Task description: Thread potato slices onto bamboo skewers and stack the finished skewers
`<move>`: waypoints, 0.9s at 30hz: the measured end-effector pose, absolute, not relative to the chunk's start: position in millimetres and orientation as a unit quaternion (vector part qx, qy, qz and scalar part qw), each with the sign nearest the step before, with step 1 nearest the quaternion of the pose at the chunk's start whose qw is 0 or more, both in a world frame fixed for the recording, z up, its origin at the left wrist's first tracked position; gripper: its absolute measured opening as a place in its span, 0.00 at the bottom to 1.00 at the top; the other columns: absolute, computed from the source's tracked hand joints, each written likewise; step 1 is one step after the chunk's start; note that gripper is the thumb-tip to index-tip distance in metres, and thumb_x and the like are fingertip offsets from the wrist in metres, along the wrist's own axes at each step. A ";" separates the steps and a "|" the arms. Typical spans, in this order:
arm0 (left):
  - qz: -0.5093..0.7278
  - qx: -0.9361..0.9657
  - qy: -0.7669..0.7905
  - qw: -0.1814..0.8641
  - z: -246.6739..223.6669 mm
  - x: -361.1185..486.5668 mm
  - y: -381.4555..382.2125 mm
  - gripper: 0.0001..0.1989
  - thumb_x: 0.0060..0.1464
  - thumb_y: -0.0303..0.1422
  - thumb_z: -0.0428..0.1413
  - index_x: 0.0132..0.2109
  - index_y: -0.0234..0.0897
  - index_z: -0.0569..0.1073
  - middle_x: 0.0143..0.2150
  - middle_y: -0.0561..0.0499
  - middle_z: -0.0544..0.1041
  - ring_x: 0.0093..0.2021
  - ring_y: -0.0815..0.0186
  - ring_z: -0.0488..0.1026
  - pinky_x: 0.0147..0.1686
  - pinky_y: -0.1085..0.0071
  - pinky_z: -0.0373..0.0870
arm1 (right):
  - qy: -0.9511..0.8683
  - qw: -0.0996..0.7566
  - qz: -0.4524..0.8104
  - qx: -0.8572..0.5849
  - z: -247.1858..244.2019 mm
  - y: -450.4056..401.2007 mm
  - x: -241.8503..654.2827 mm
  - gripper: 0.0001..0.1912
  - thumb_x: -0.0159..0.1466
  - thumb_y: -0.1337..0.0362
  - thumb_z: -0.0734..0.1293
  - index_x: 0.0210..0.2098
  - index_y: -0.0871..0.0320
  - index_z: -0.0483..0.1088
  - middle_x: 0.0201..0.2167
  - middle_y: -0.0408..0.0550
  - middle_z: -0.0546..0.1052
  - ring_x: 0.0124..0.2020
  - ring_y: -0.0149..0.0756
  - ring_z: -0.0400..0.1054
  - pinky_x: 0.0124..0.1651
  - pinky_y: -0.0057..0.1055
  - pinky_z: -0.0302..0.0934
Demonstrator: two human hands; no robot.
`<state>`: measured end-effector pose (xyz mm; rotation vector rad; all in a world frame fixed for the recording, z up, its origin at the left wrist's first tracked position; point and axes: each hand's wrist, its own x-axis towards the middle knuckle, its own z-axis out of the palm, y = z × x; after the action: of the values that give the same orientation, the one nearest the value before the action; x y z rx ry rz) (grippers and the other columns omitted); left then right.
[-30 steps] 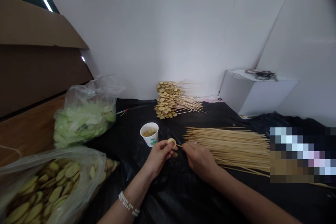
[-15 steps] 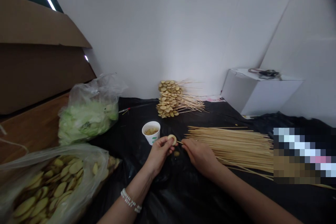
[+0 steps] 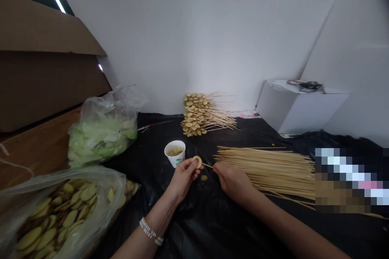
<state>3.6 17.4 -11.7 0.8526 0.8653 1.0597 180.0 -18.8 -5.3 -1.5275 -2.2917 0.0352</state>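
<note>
Our L hand [image 3: 184,179] grips a slice [image 3: 197,162], R hand [image 3: 232,182] pinches a skewer [image 3: 207,166]; loaded stack [image 3: 199,115] upper ctr, many bare sticks [image 3: 264,172] & bagged slices [image 3: 60,218] remain.

Your left hand [image 3: 183,179] pinches a thin, round, pale yellow food slice [image 3: 197,162] between thumb and fingers, holding it upright on its edge just above the black plastic sheet. Your right hand [image 3: 232,182] grips 1 thin, straight, pale wooden skewer [image 3: 207,165] near its blunt end, with its pointed tip level with the slice and reaching its rim. You can't tell from this view whether the tip has pierced it. The skewer runs almost level between your 2 hands, which stand close together, and your right hand is just beside the long, loose pile of matching skewers.
</note>
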 end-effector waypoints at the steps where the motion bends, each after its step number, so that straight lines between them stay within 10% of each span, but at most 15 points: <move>1: 0.473 0.382 0.390 0.692 -11.9 3.8 17.2 0.16 0.41 0.40 0.67 0.31 0.30 0.76 0.27 0.50 0.76 0.23 0.79 0.65 0.24 0.84 0.62 | -0.818 0.195 0.004 -0.542 -5.9 -18.6 180.5 0.11 0.68 0.70 0.56 0.32 0.57 0.67 0.28 0.44 0.73 0.30 0.33 0.66 0.32 0.29 0.47; 27: 0.450 0.417 0.416 0.671 -16.3 7.9 14.1 0.17 0.42 0.42 0.66 0.32 0.31 0.76 0.27 0.50 0.76 0.23 0.76 0.65 0.23 0.81 0.60 | -0.810 0.189 0.019 -0.555 -7.9 -22.8 176.6 0.11 0.66 0.72 0.56 0.33 0.59 0.69 0.28 0.46 0.74 0.29 0.33 0.66 0.32 0.29 0.48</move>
<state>7.9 14.1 -16.3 0.9403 0.9367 1.0145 176.6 -22.8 -7.9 -1.5599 -2.2788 0.0528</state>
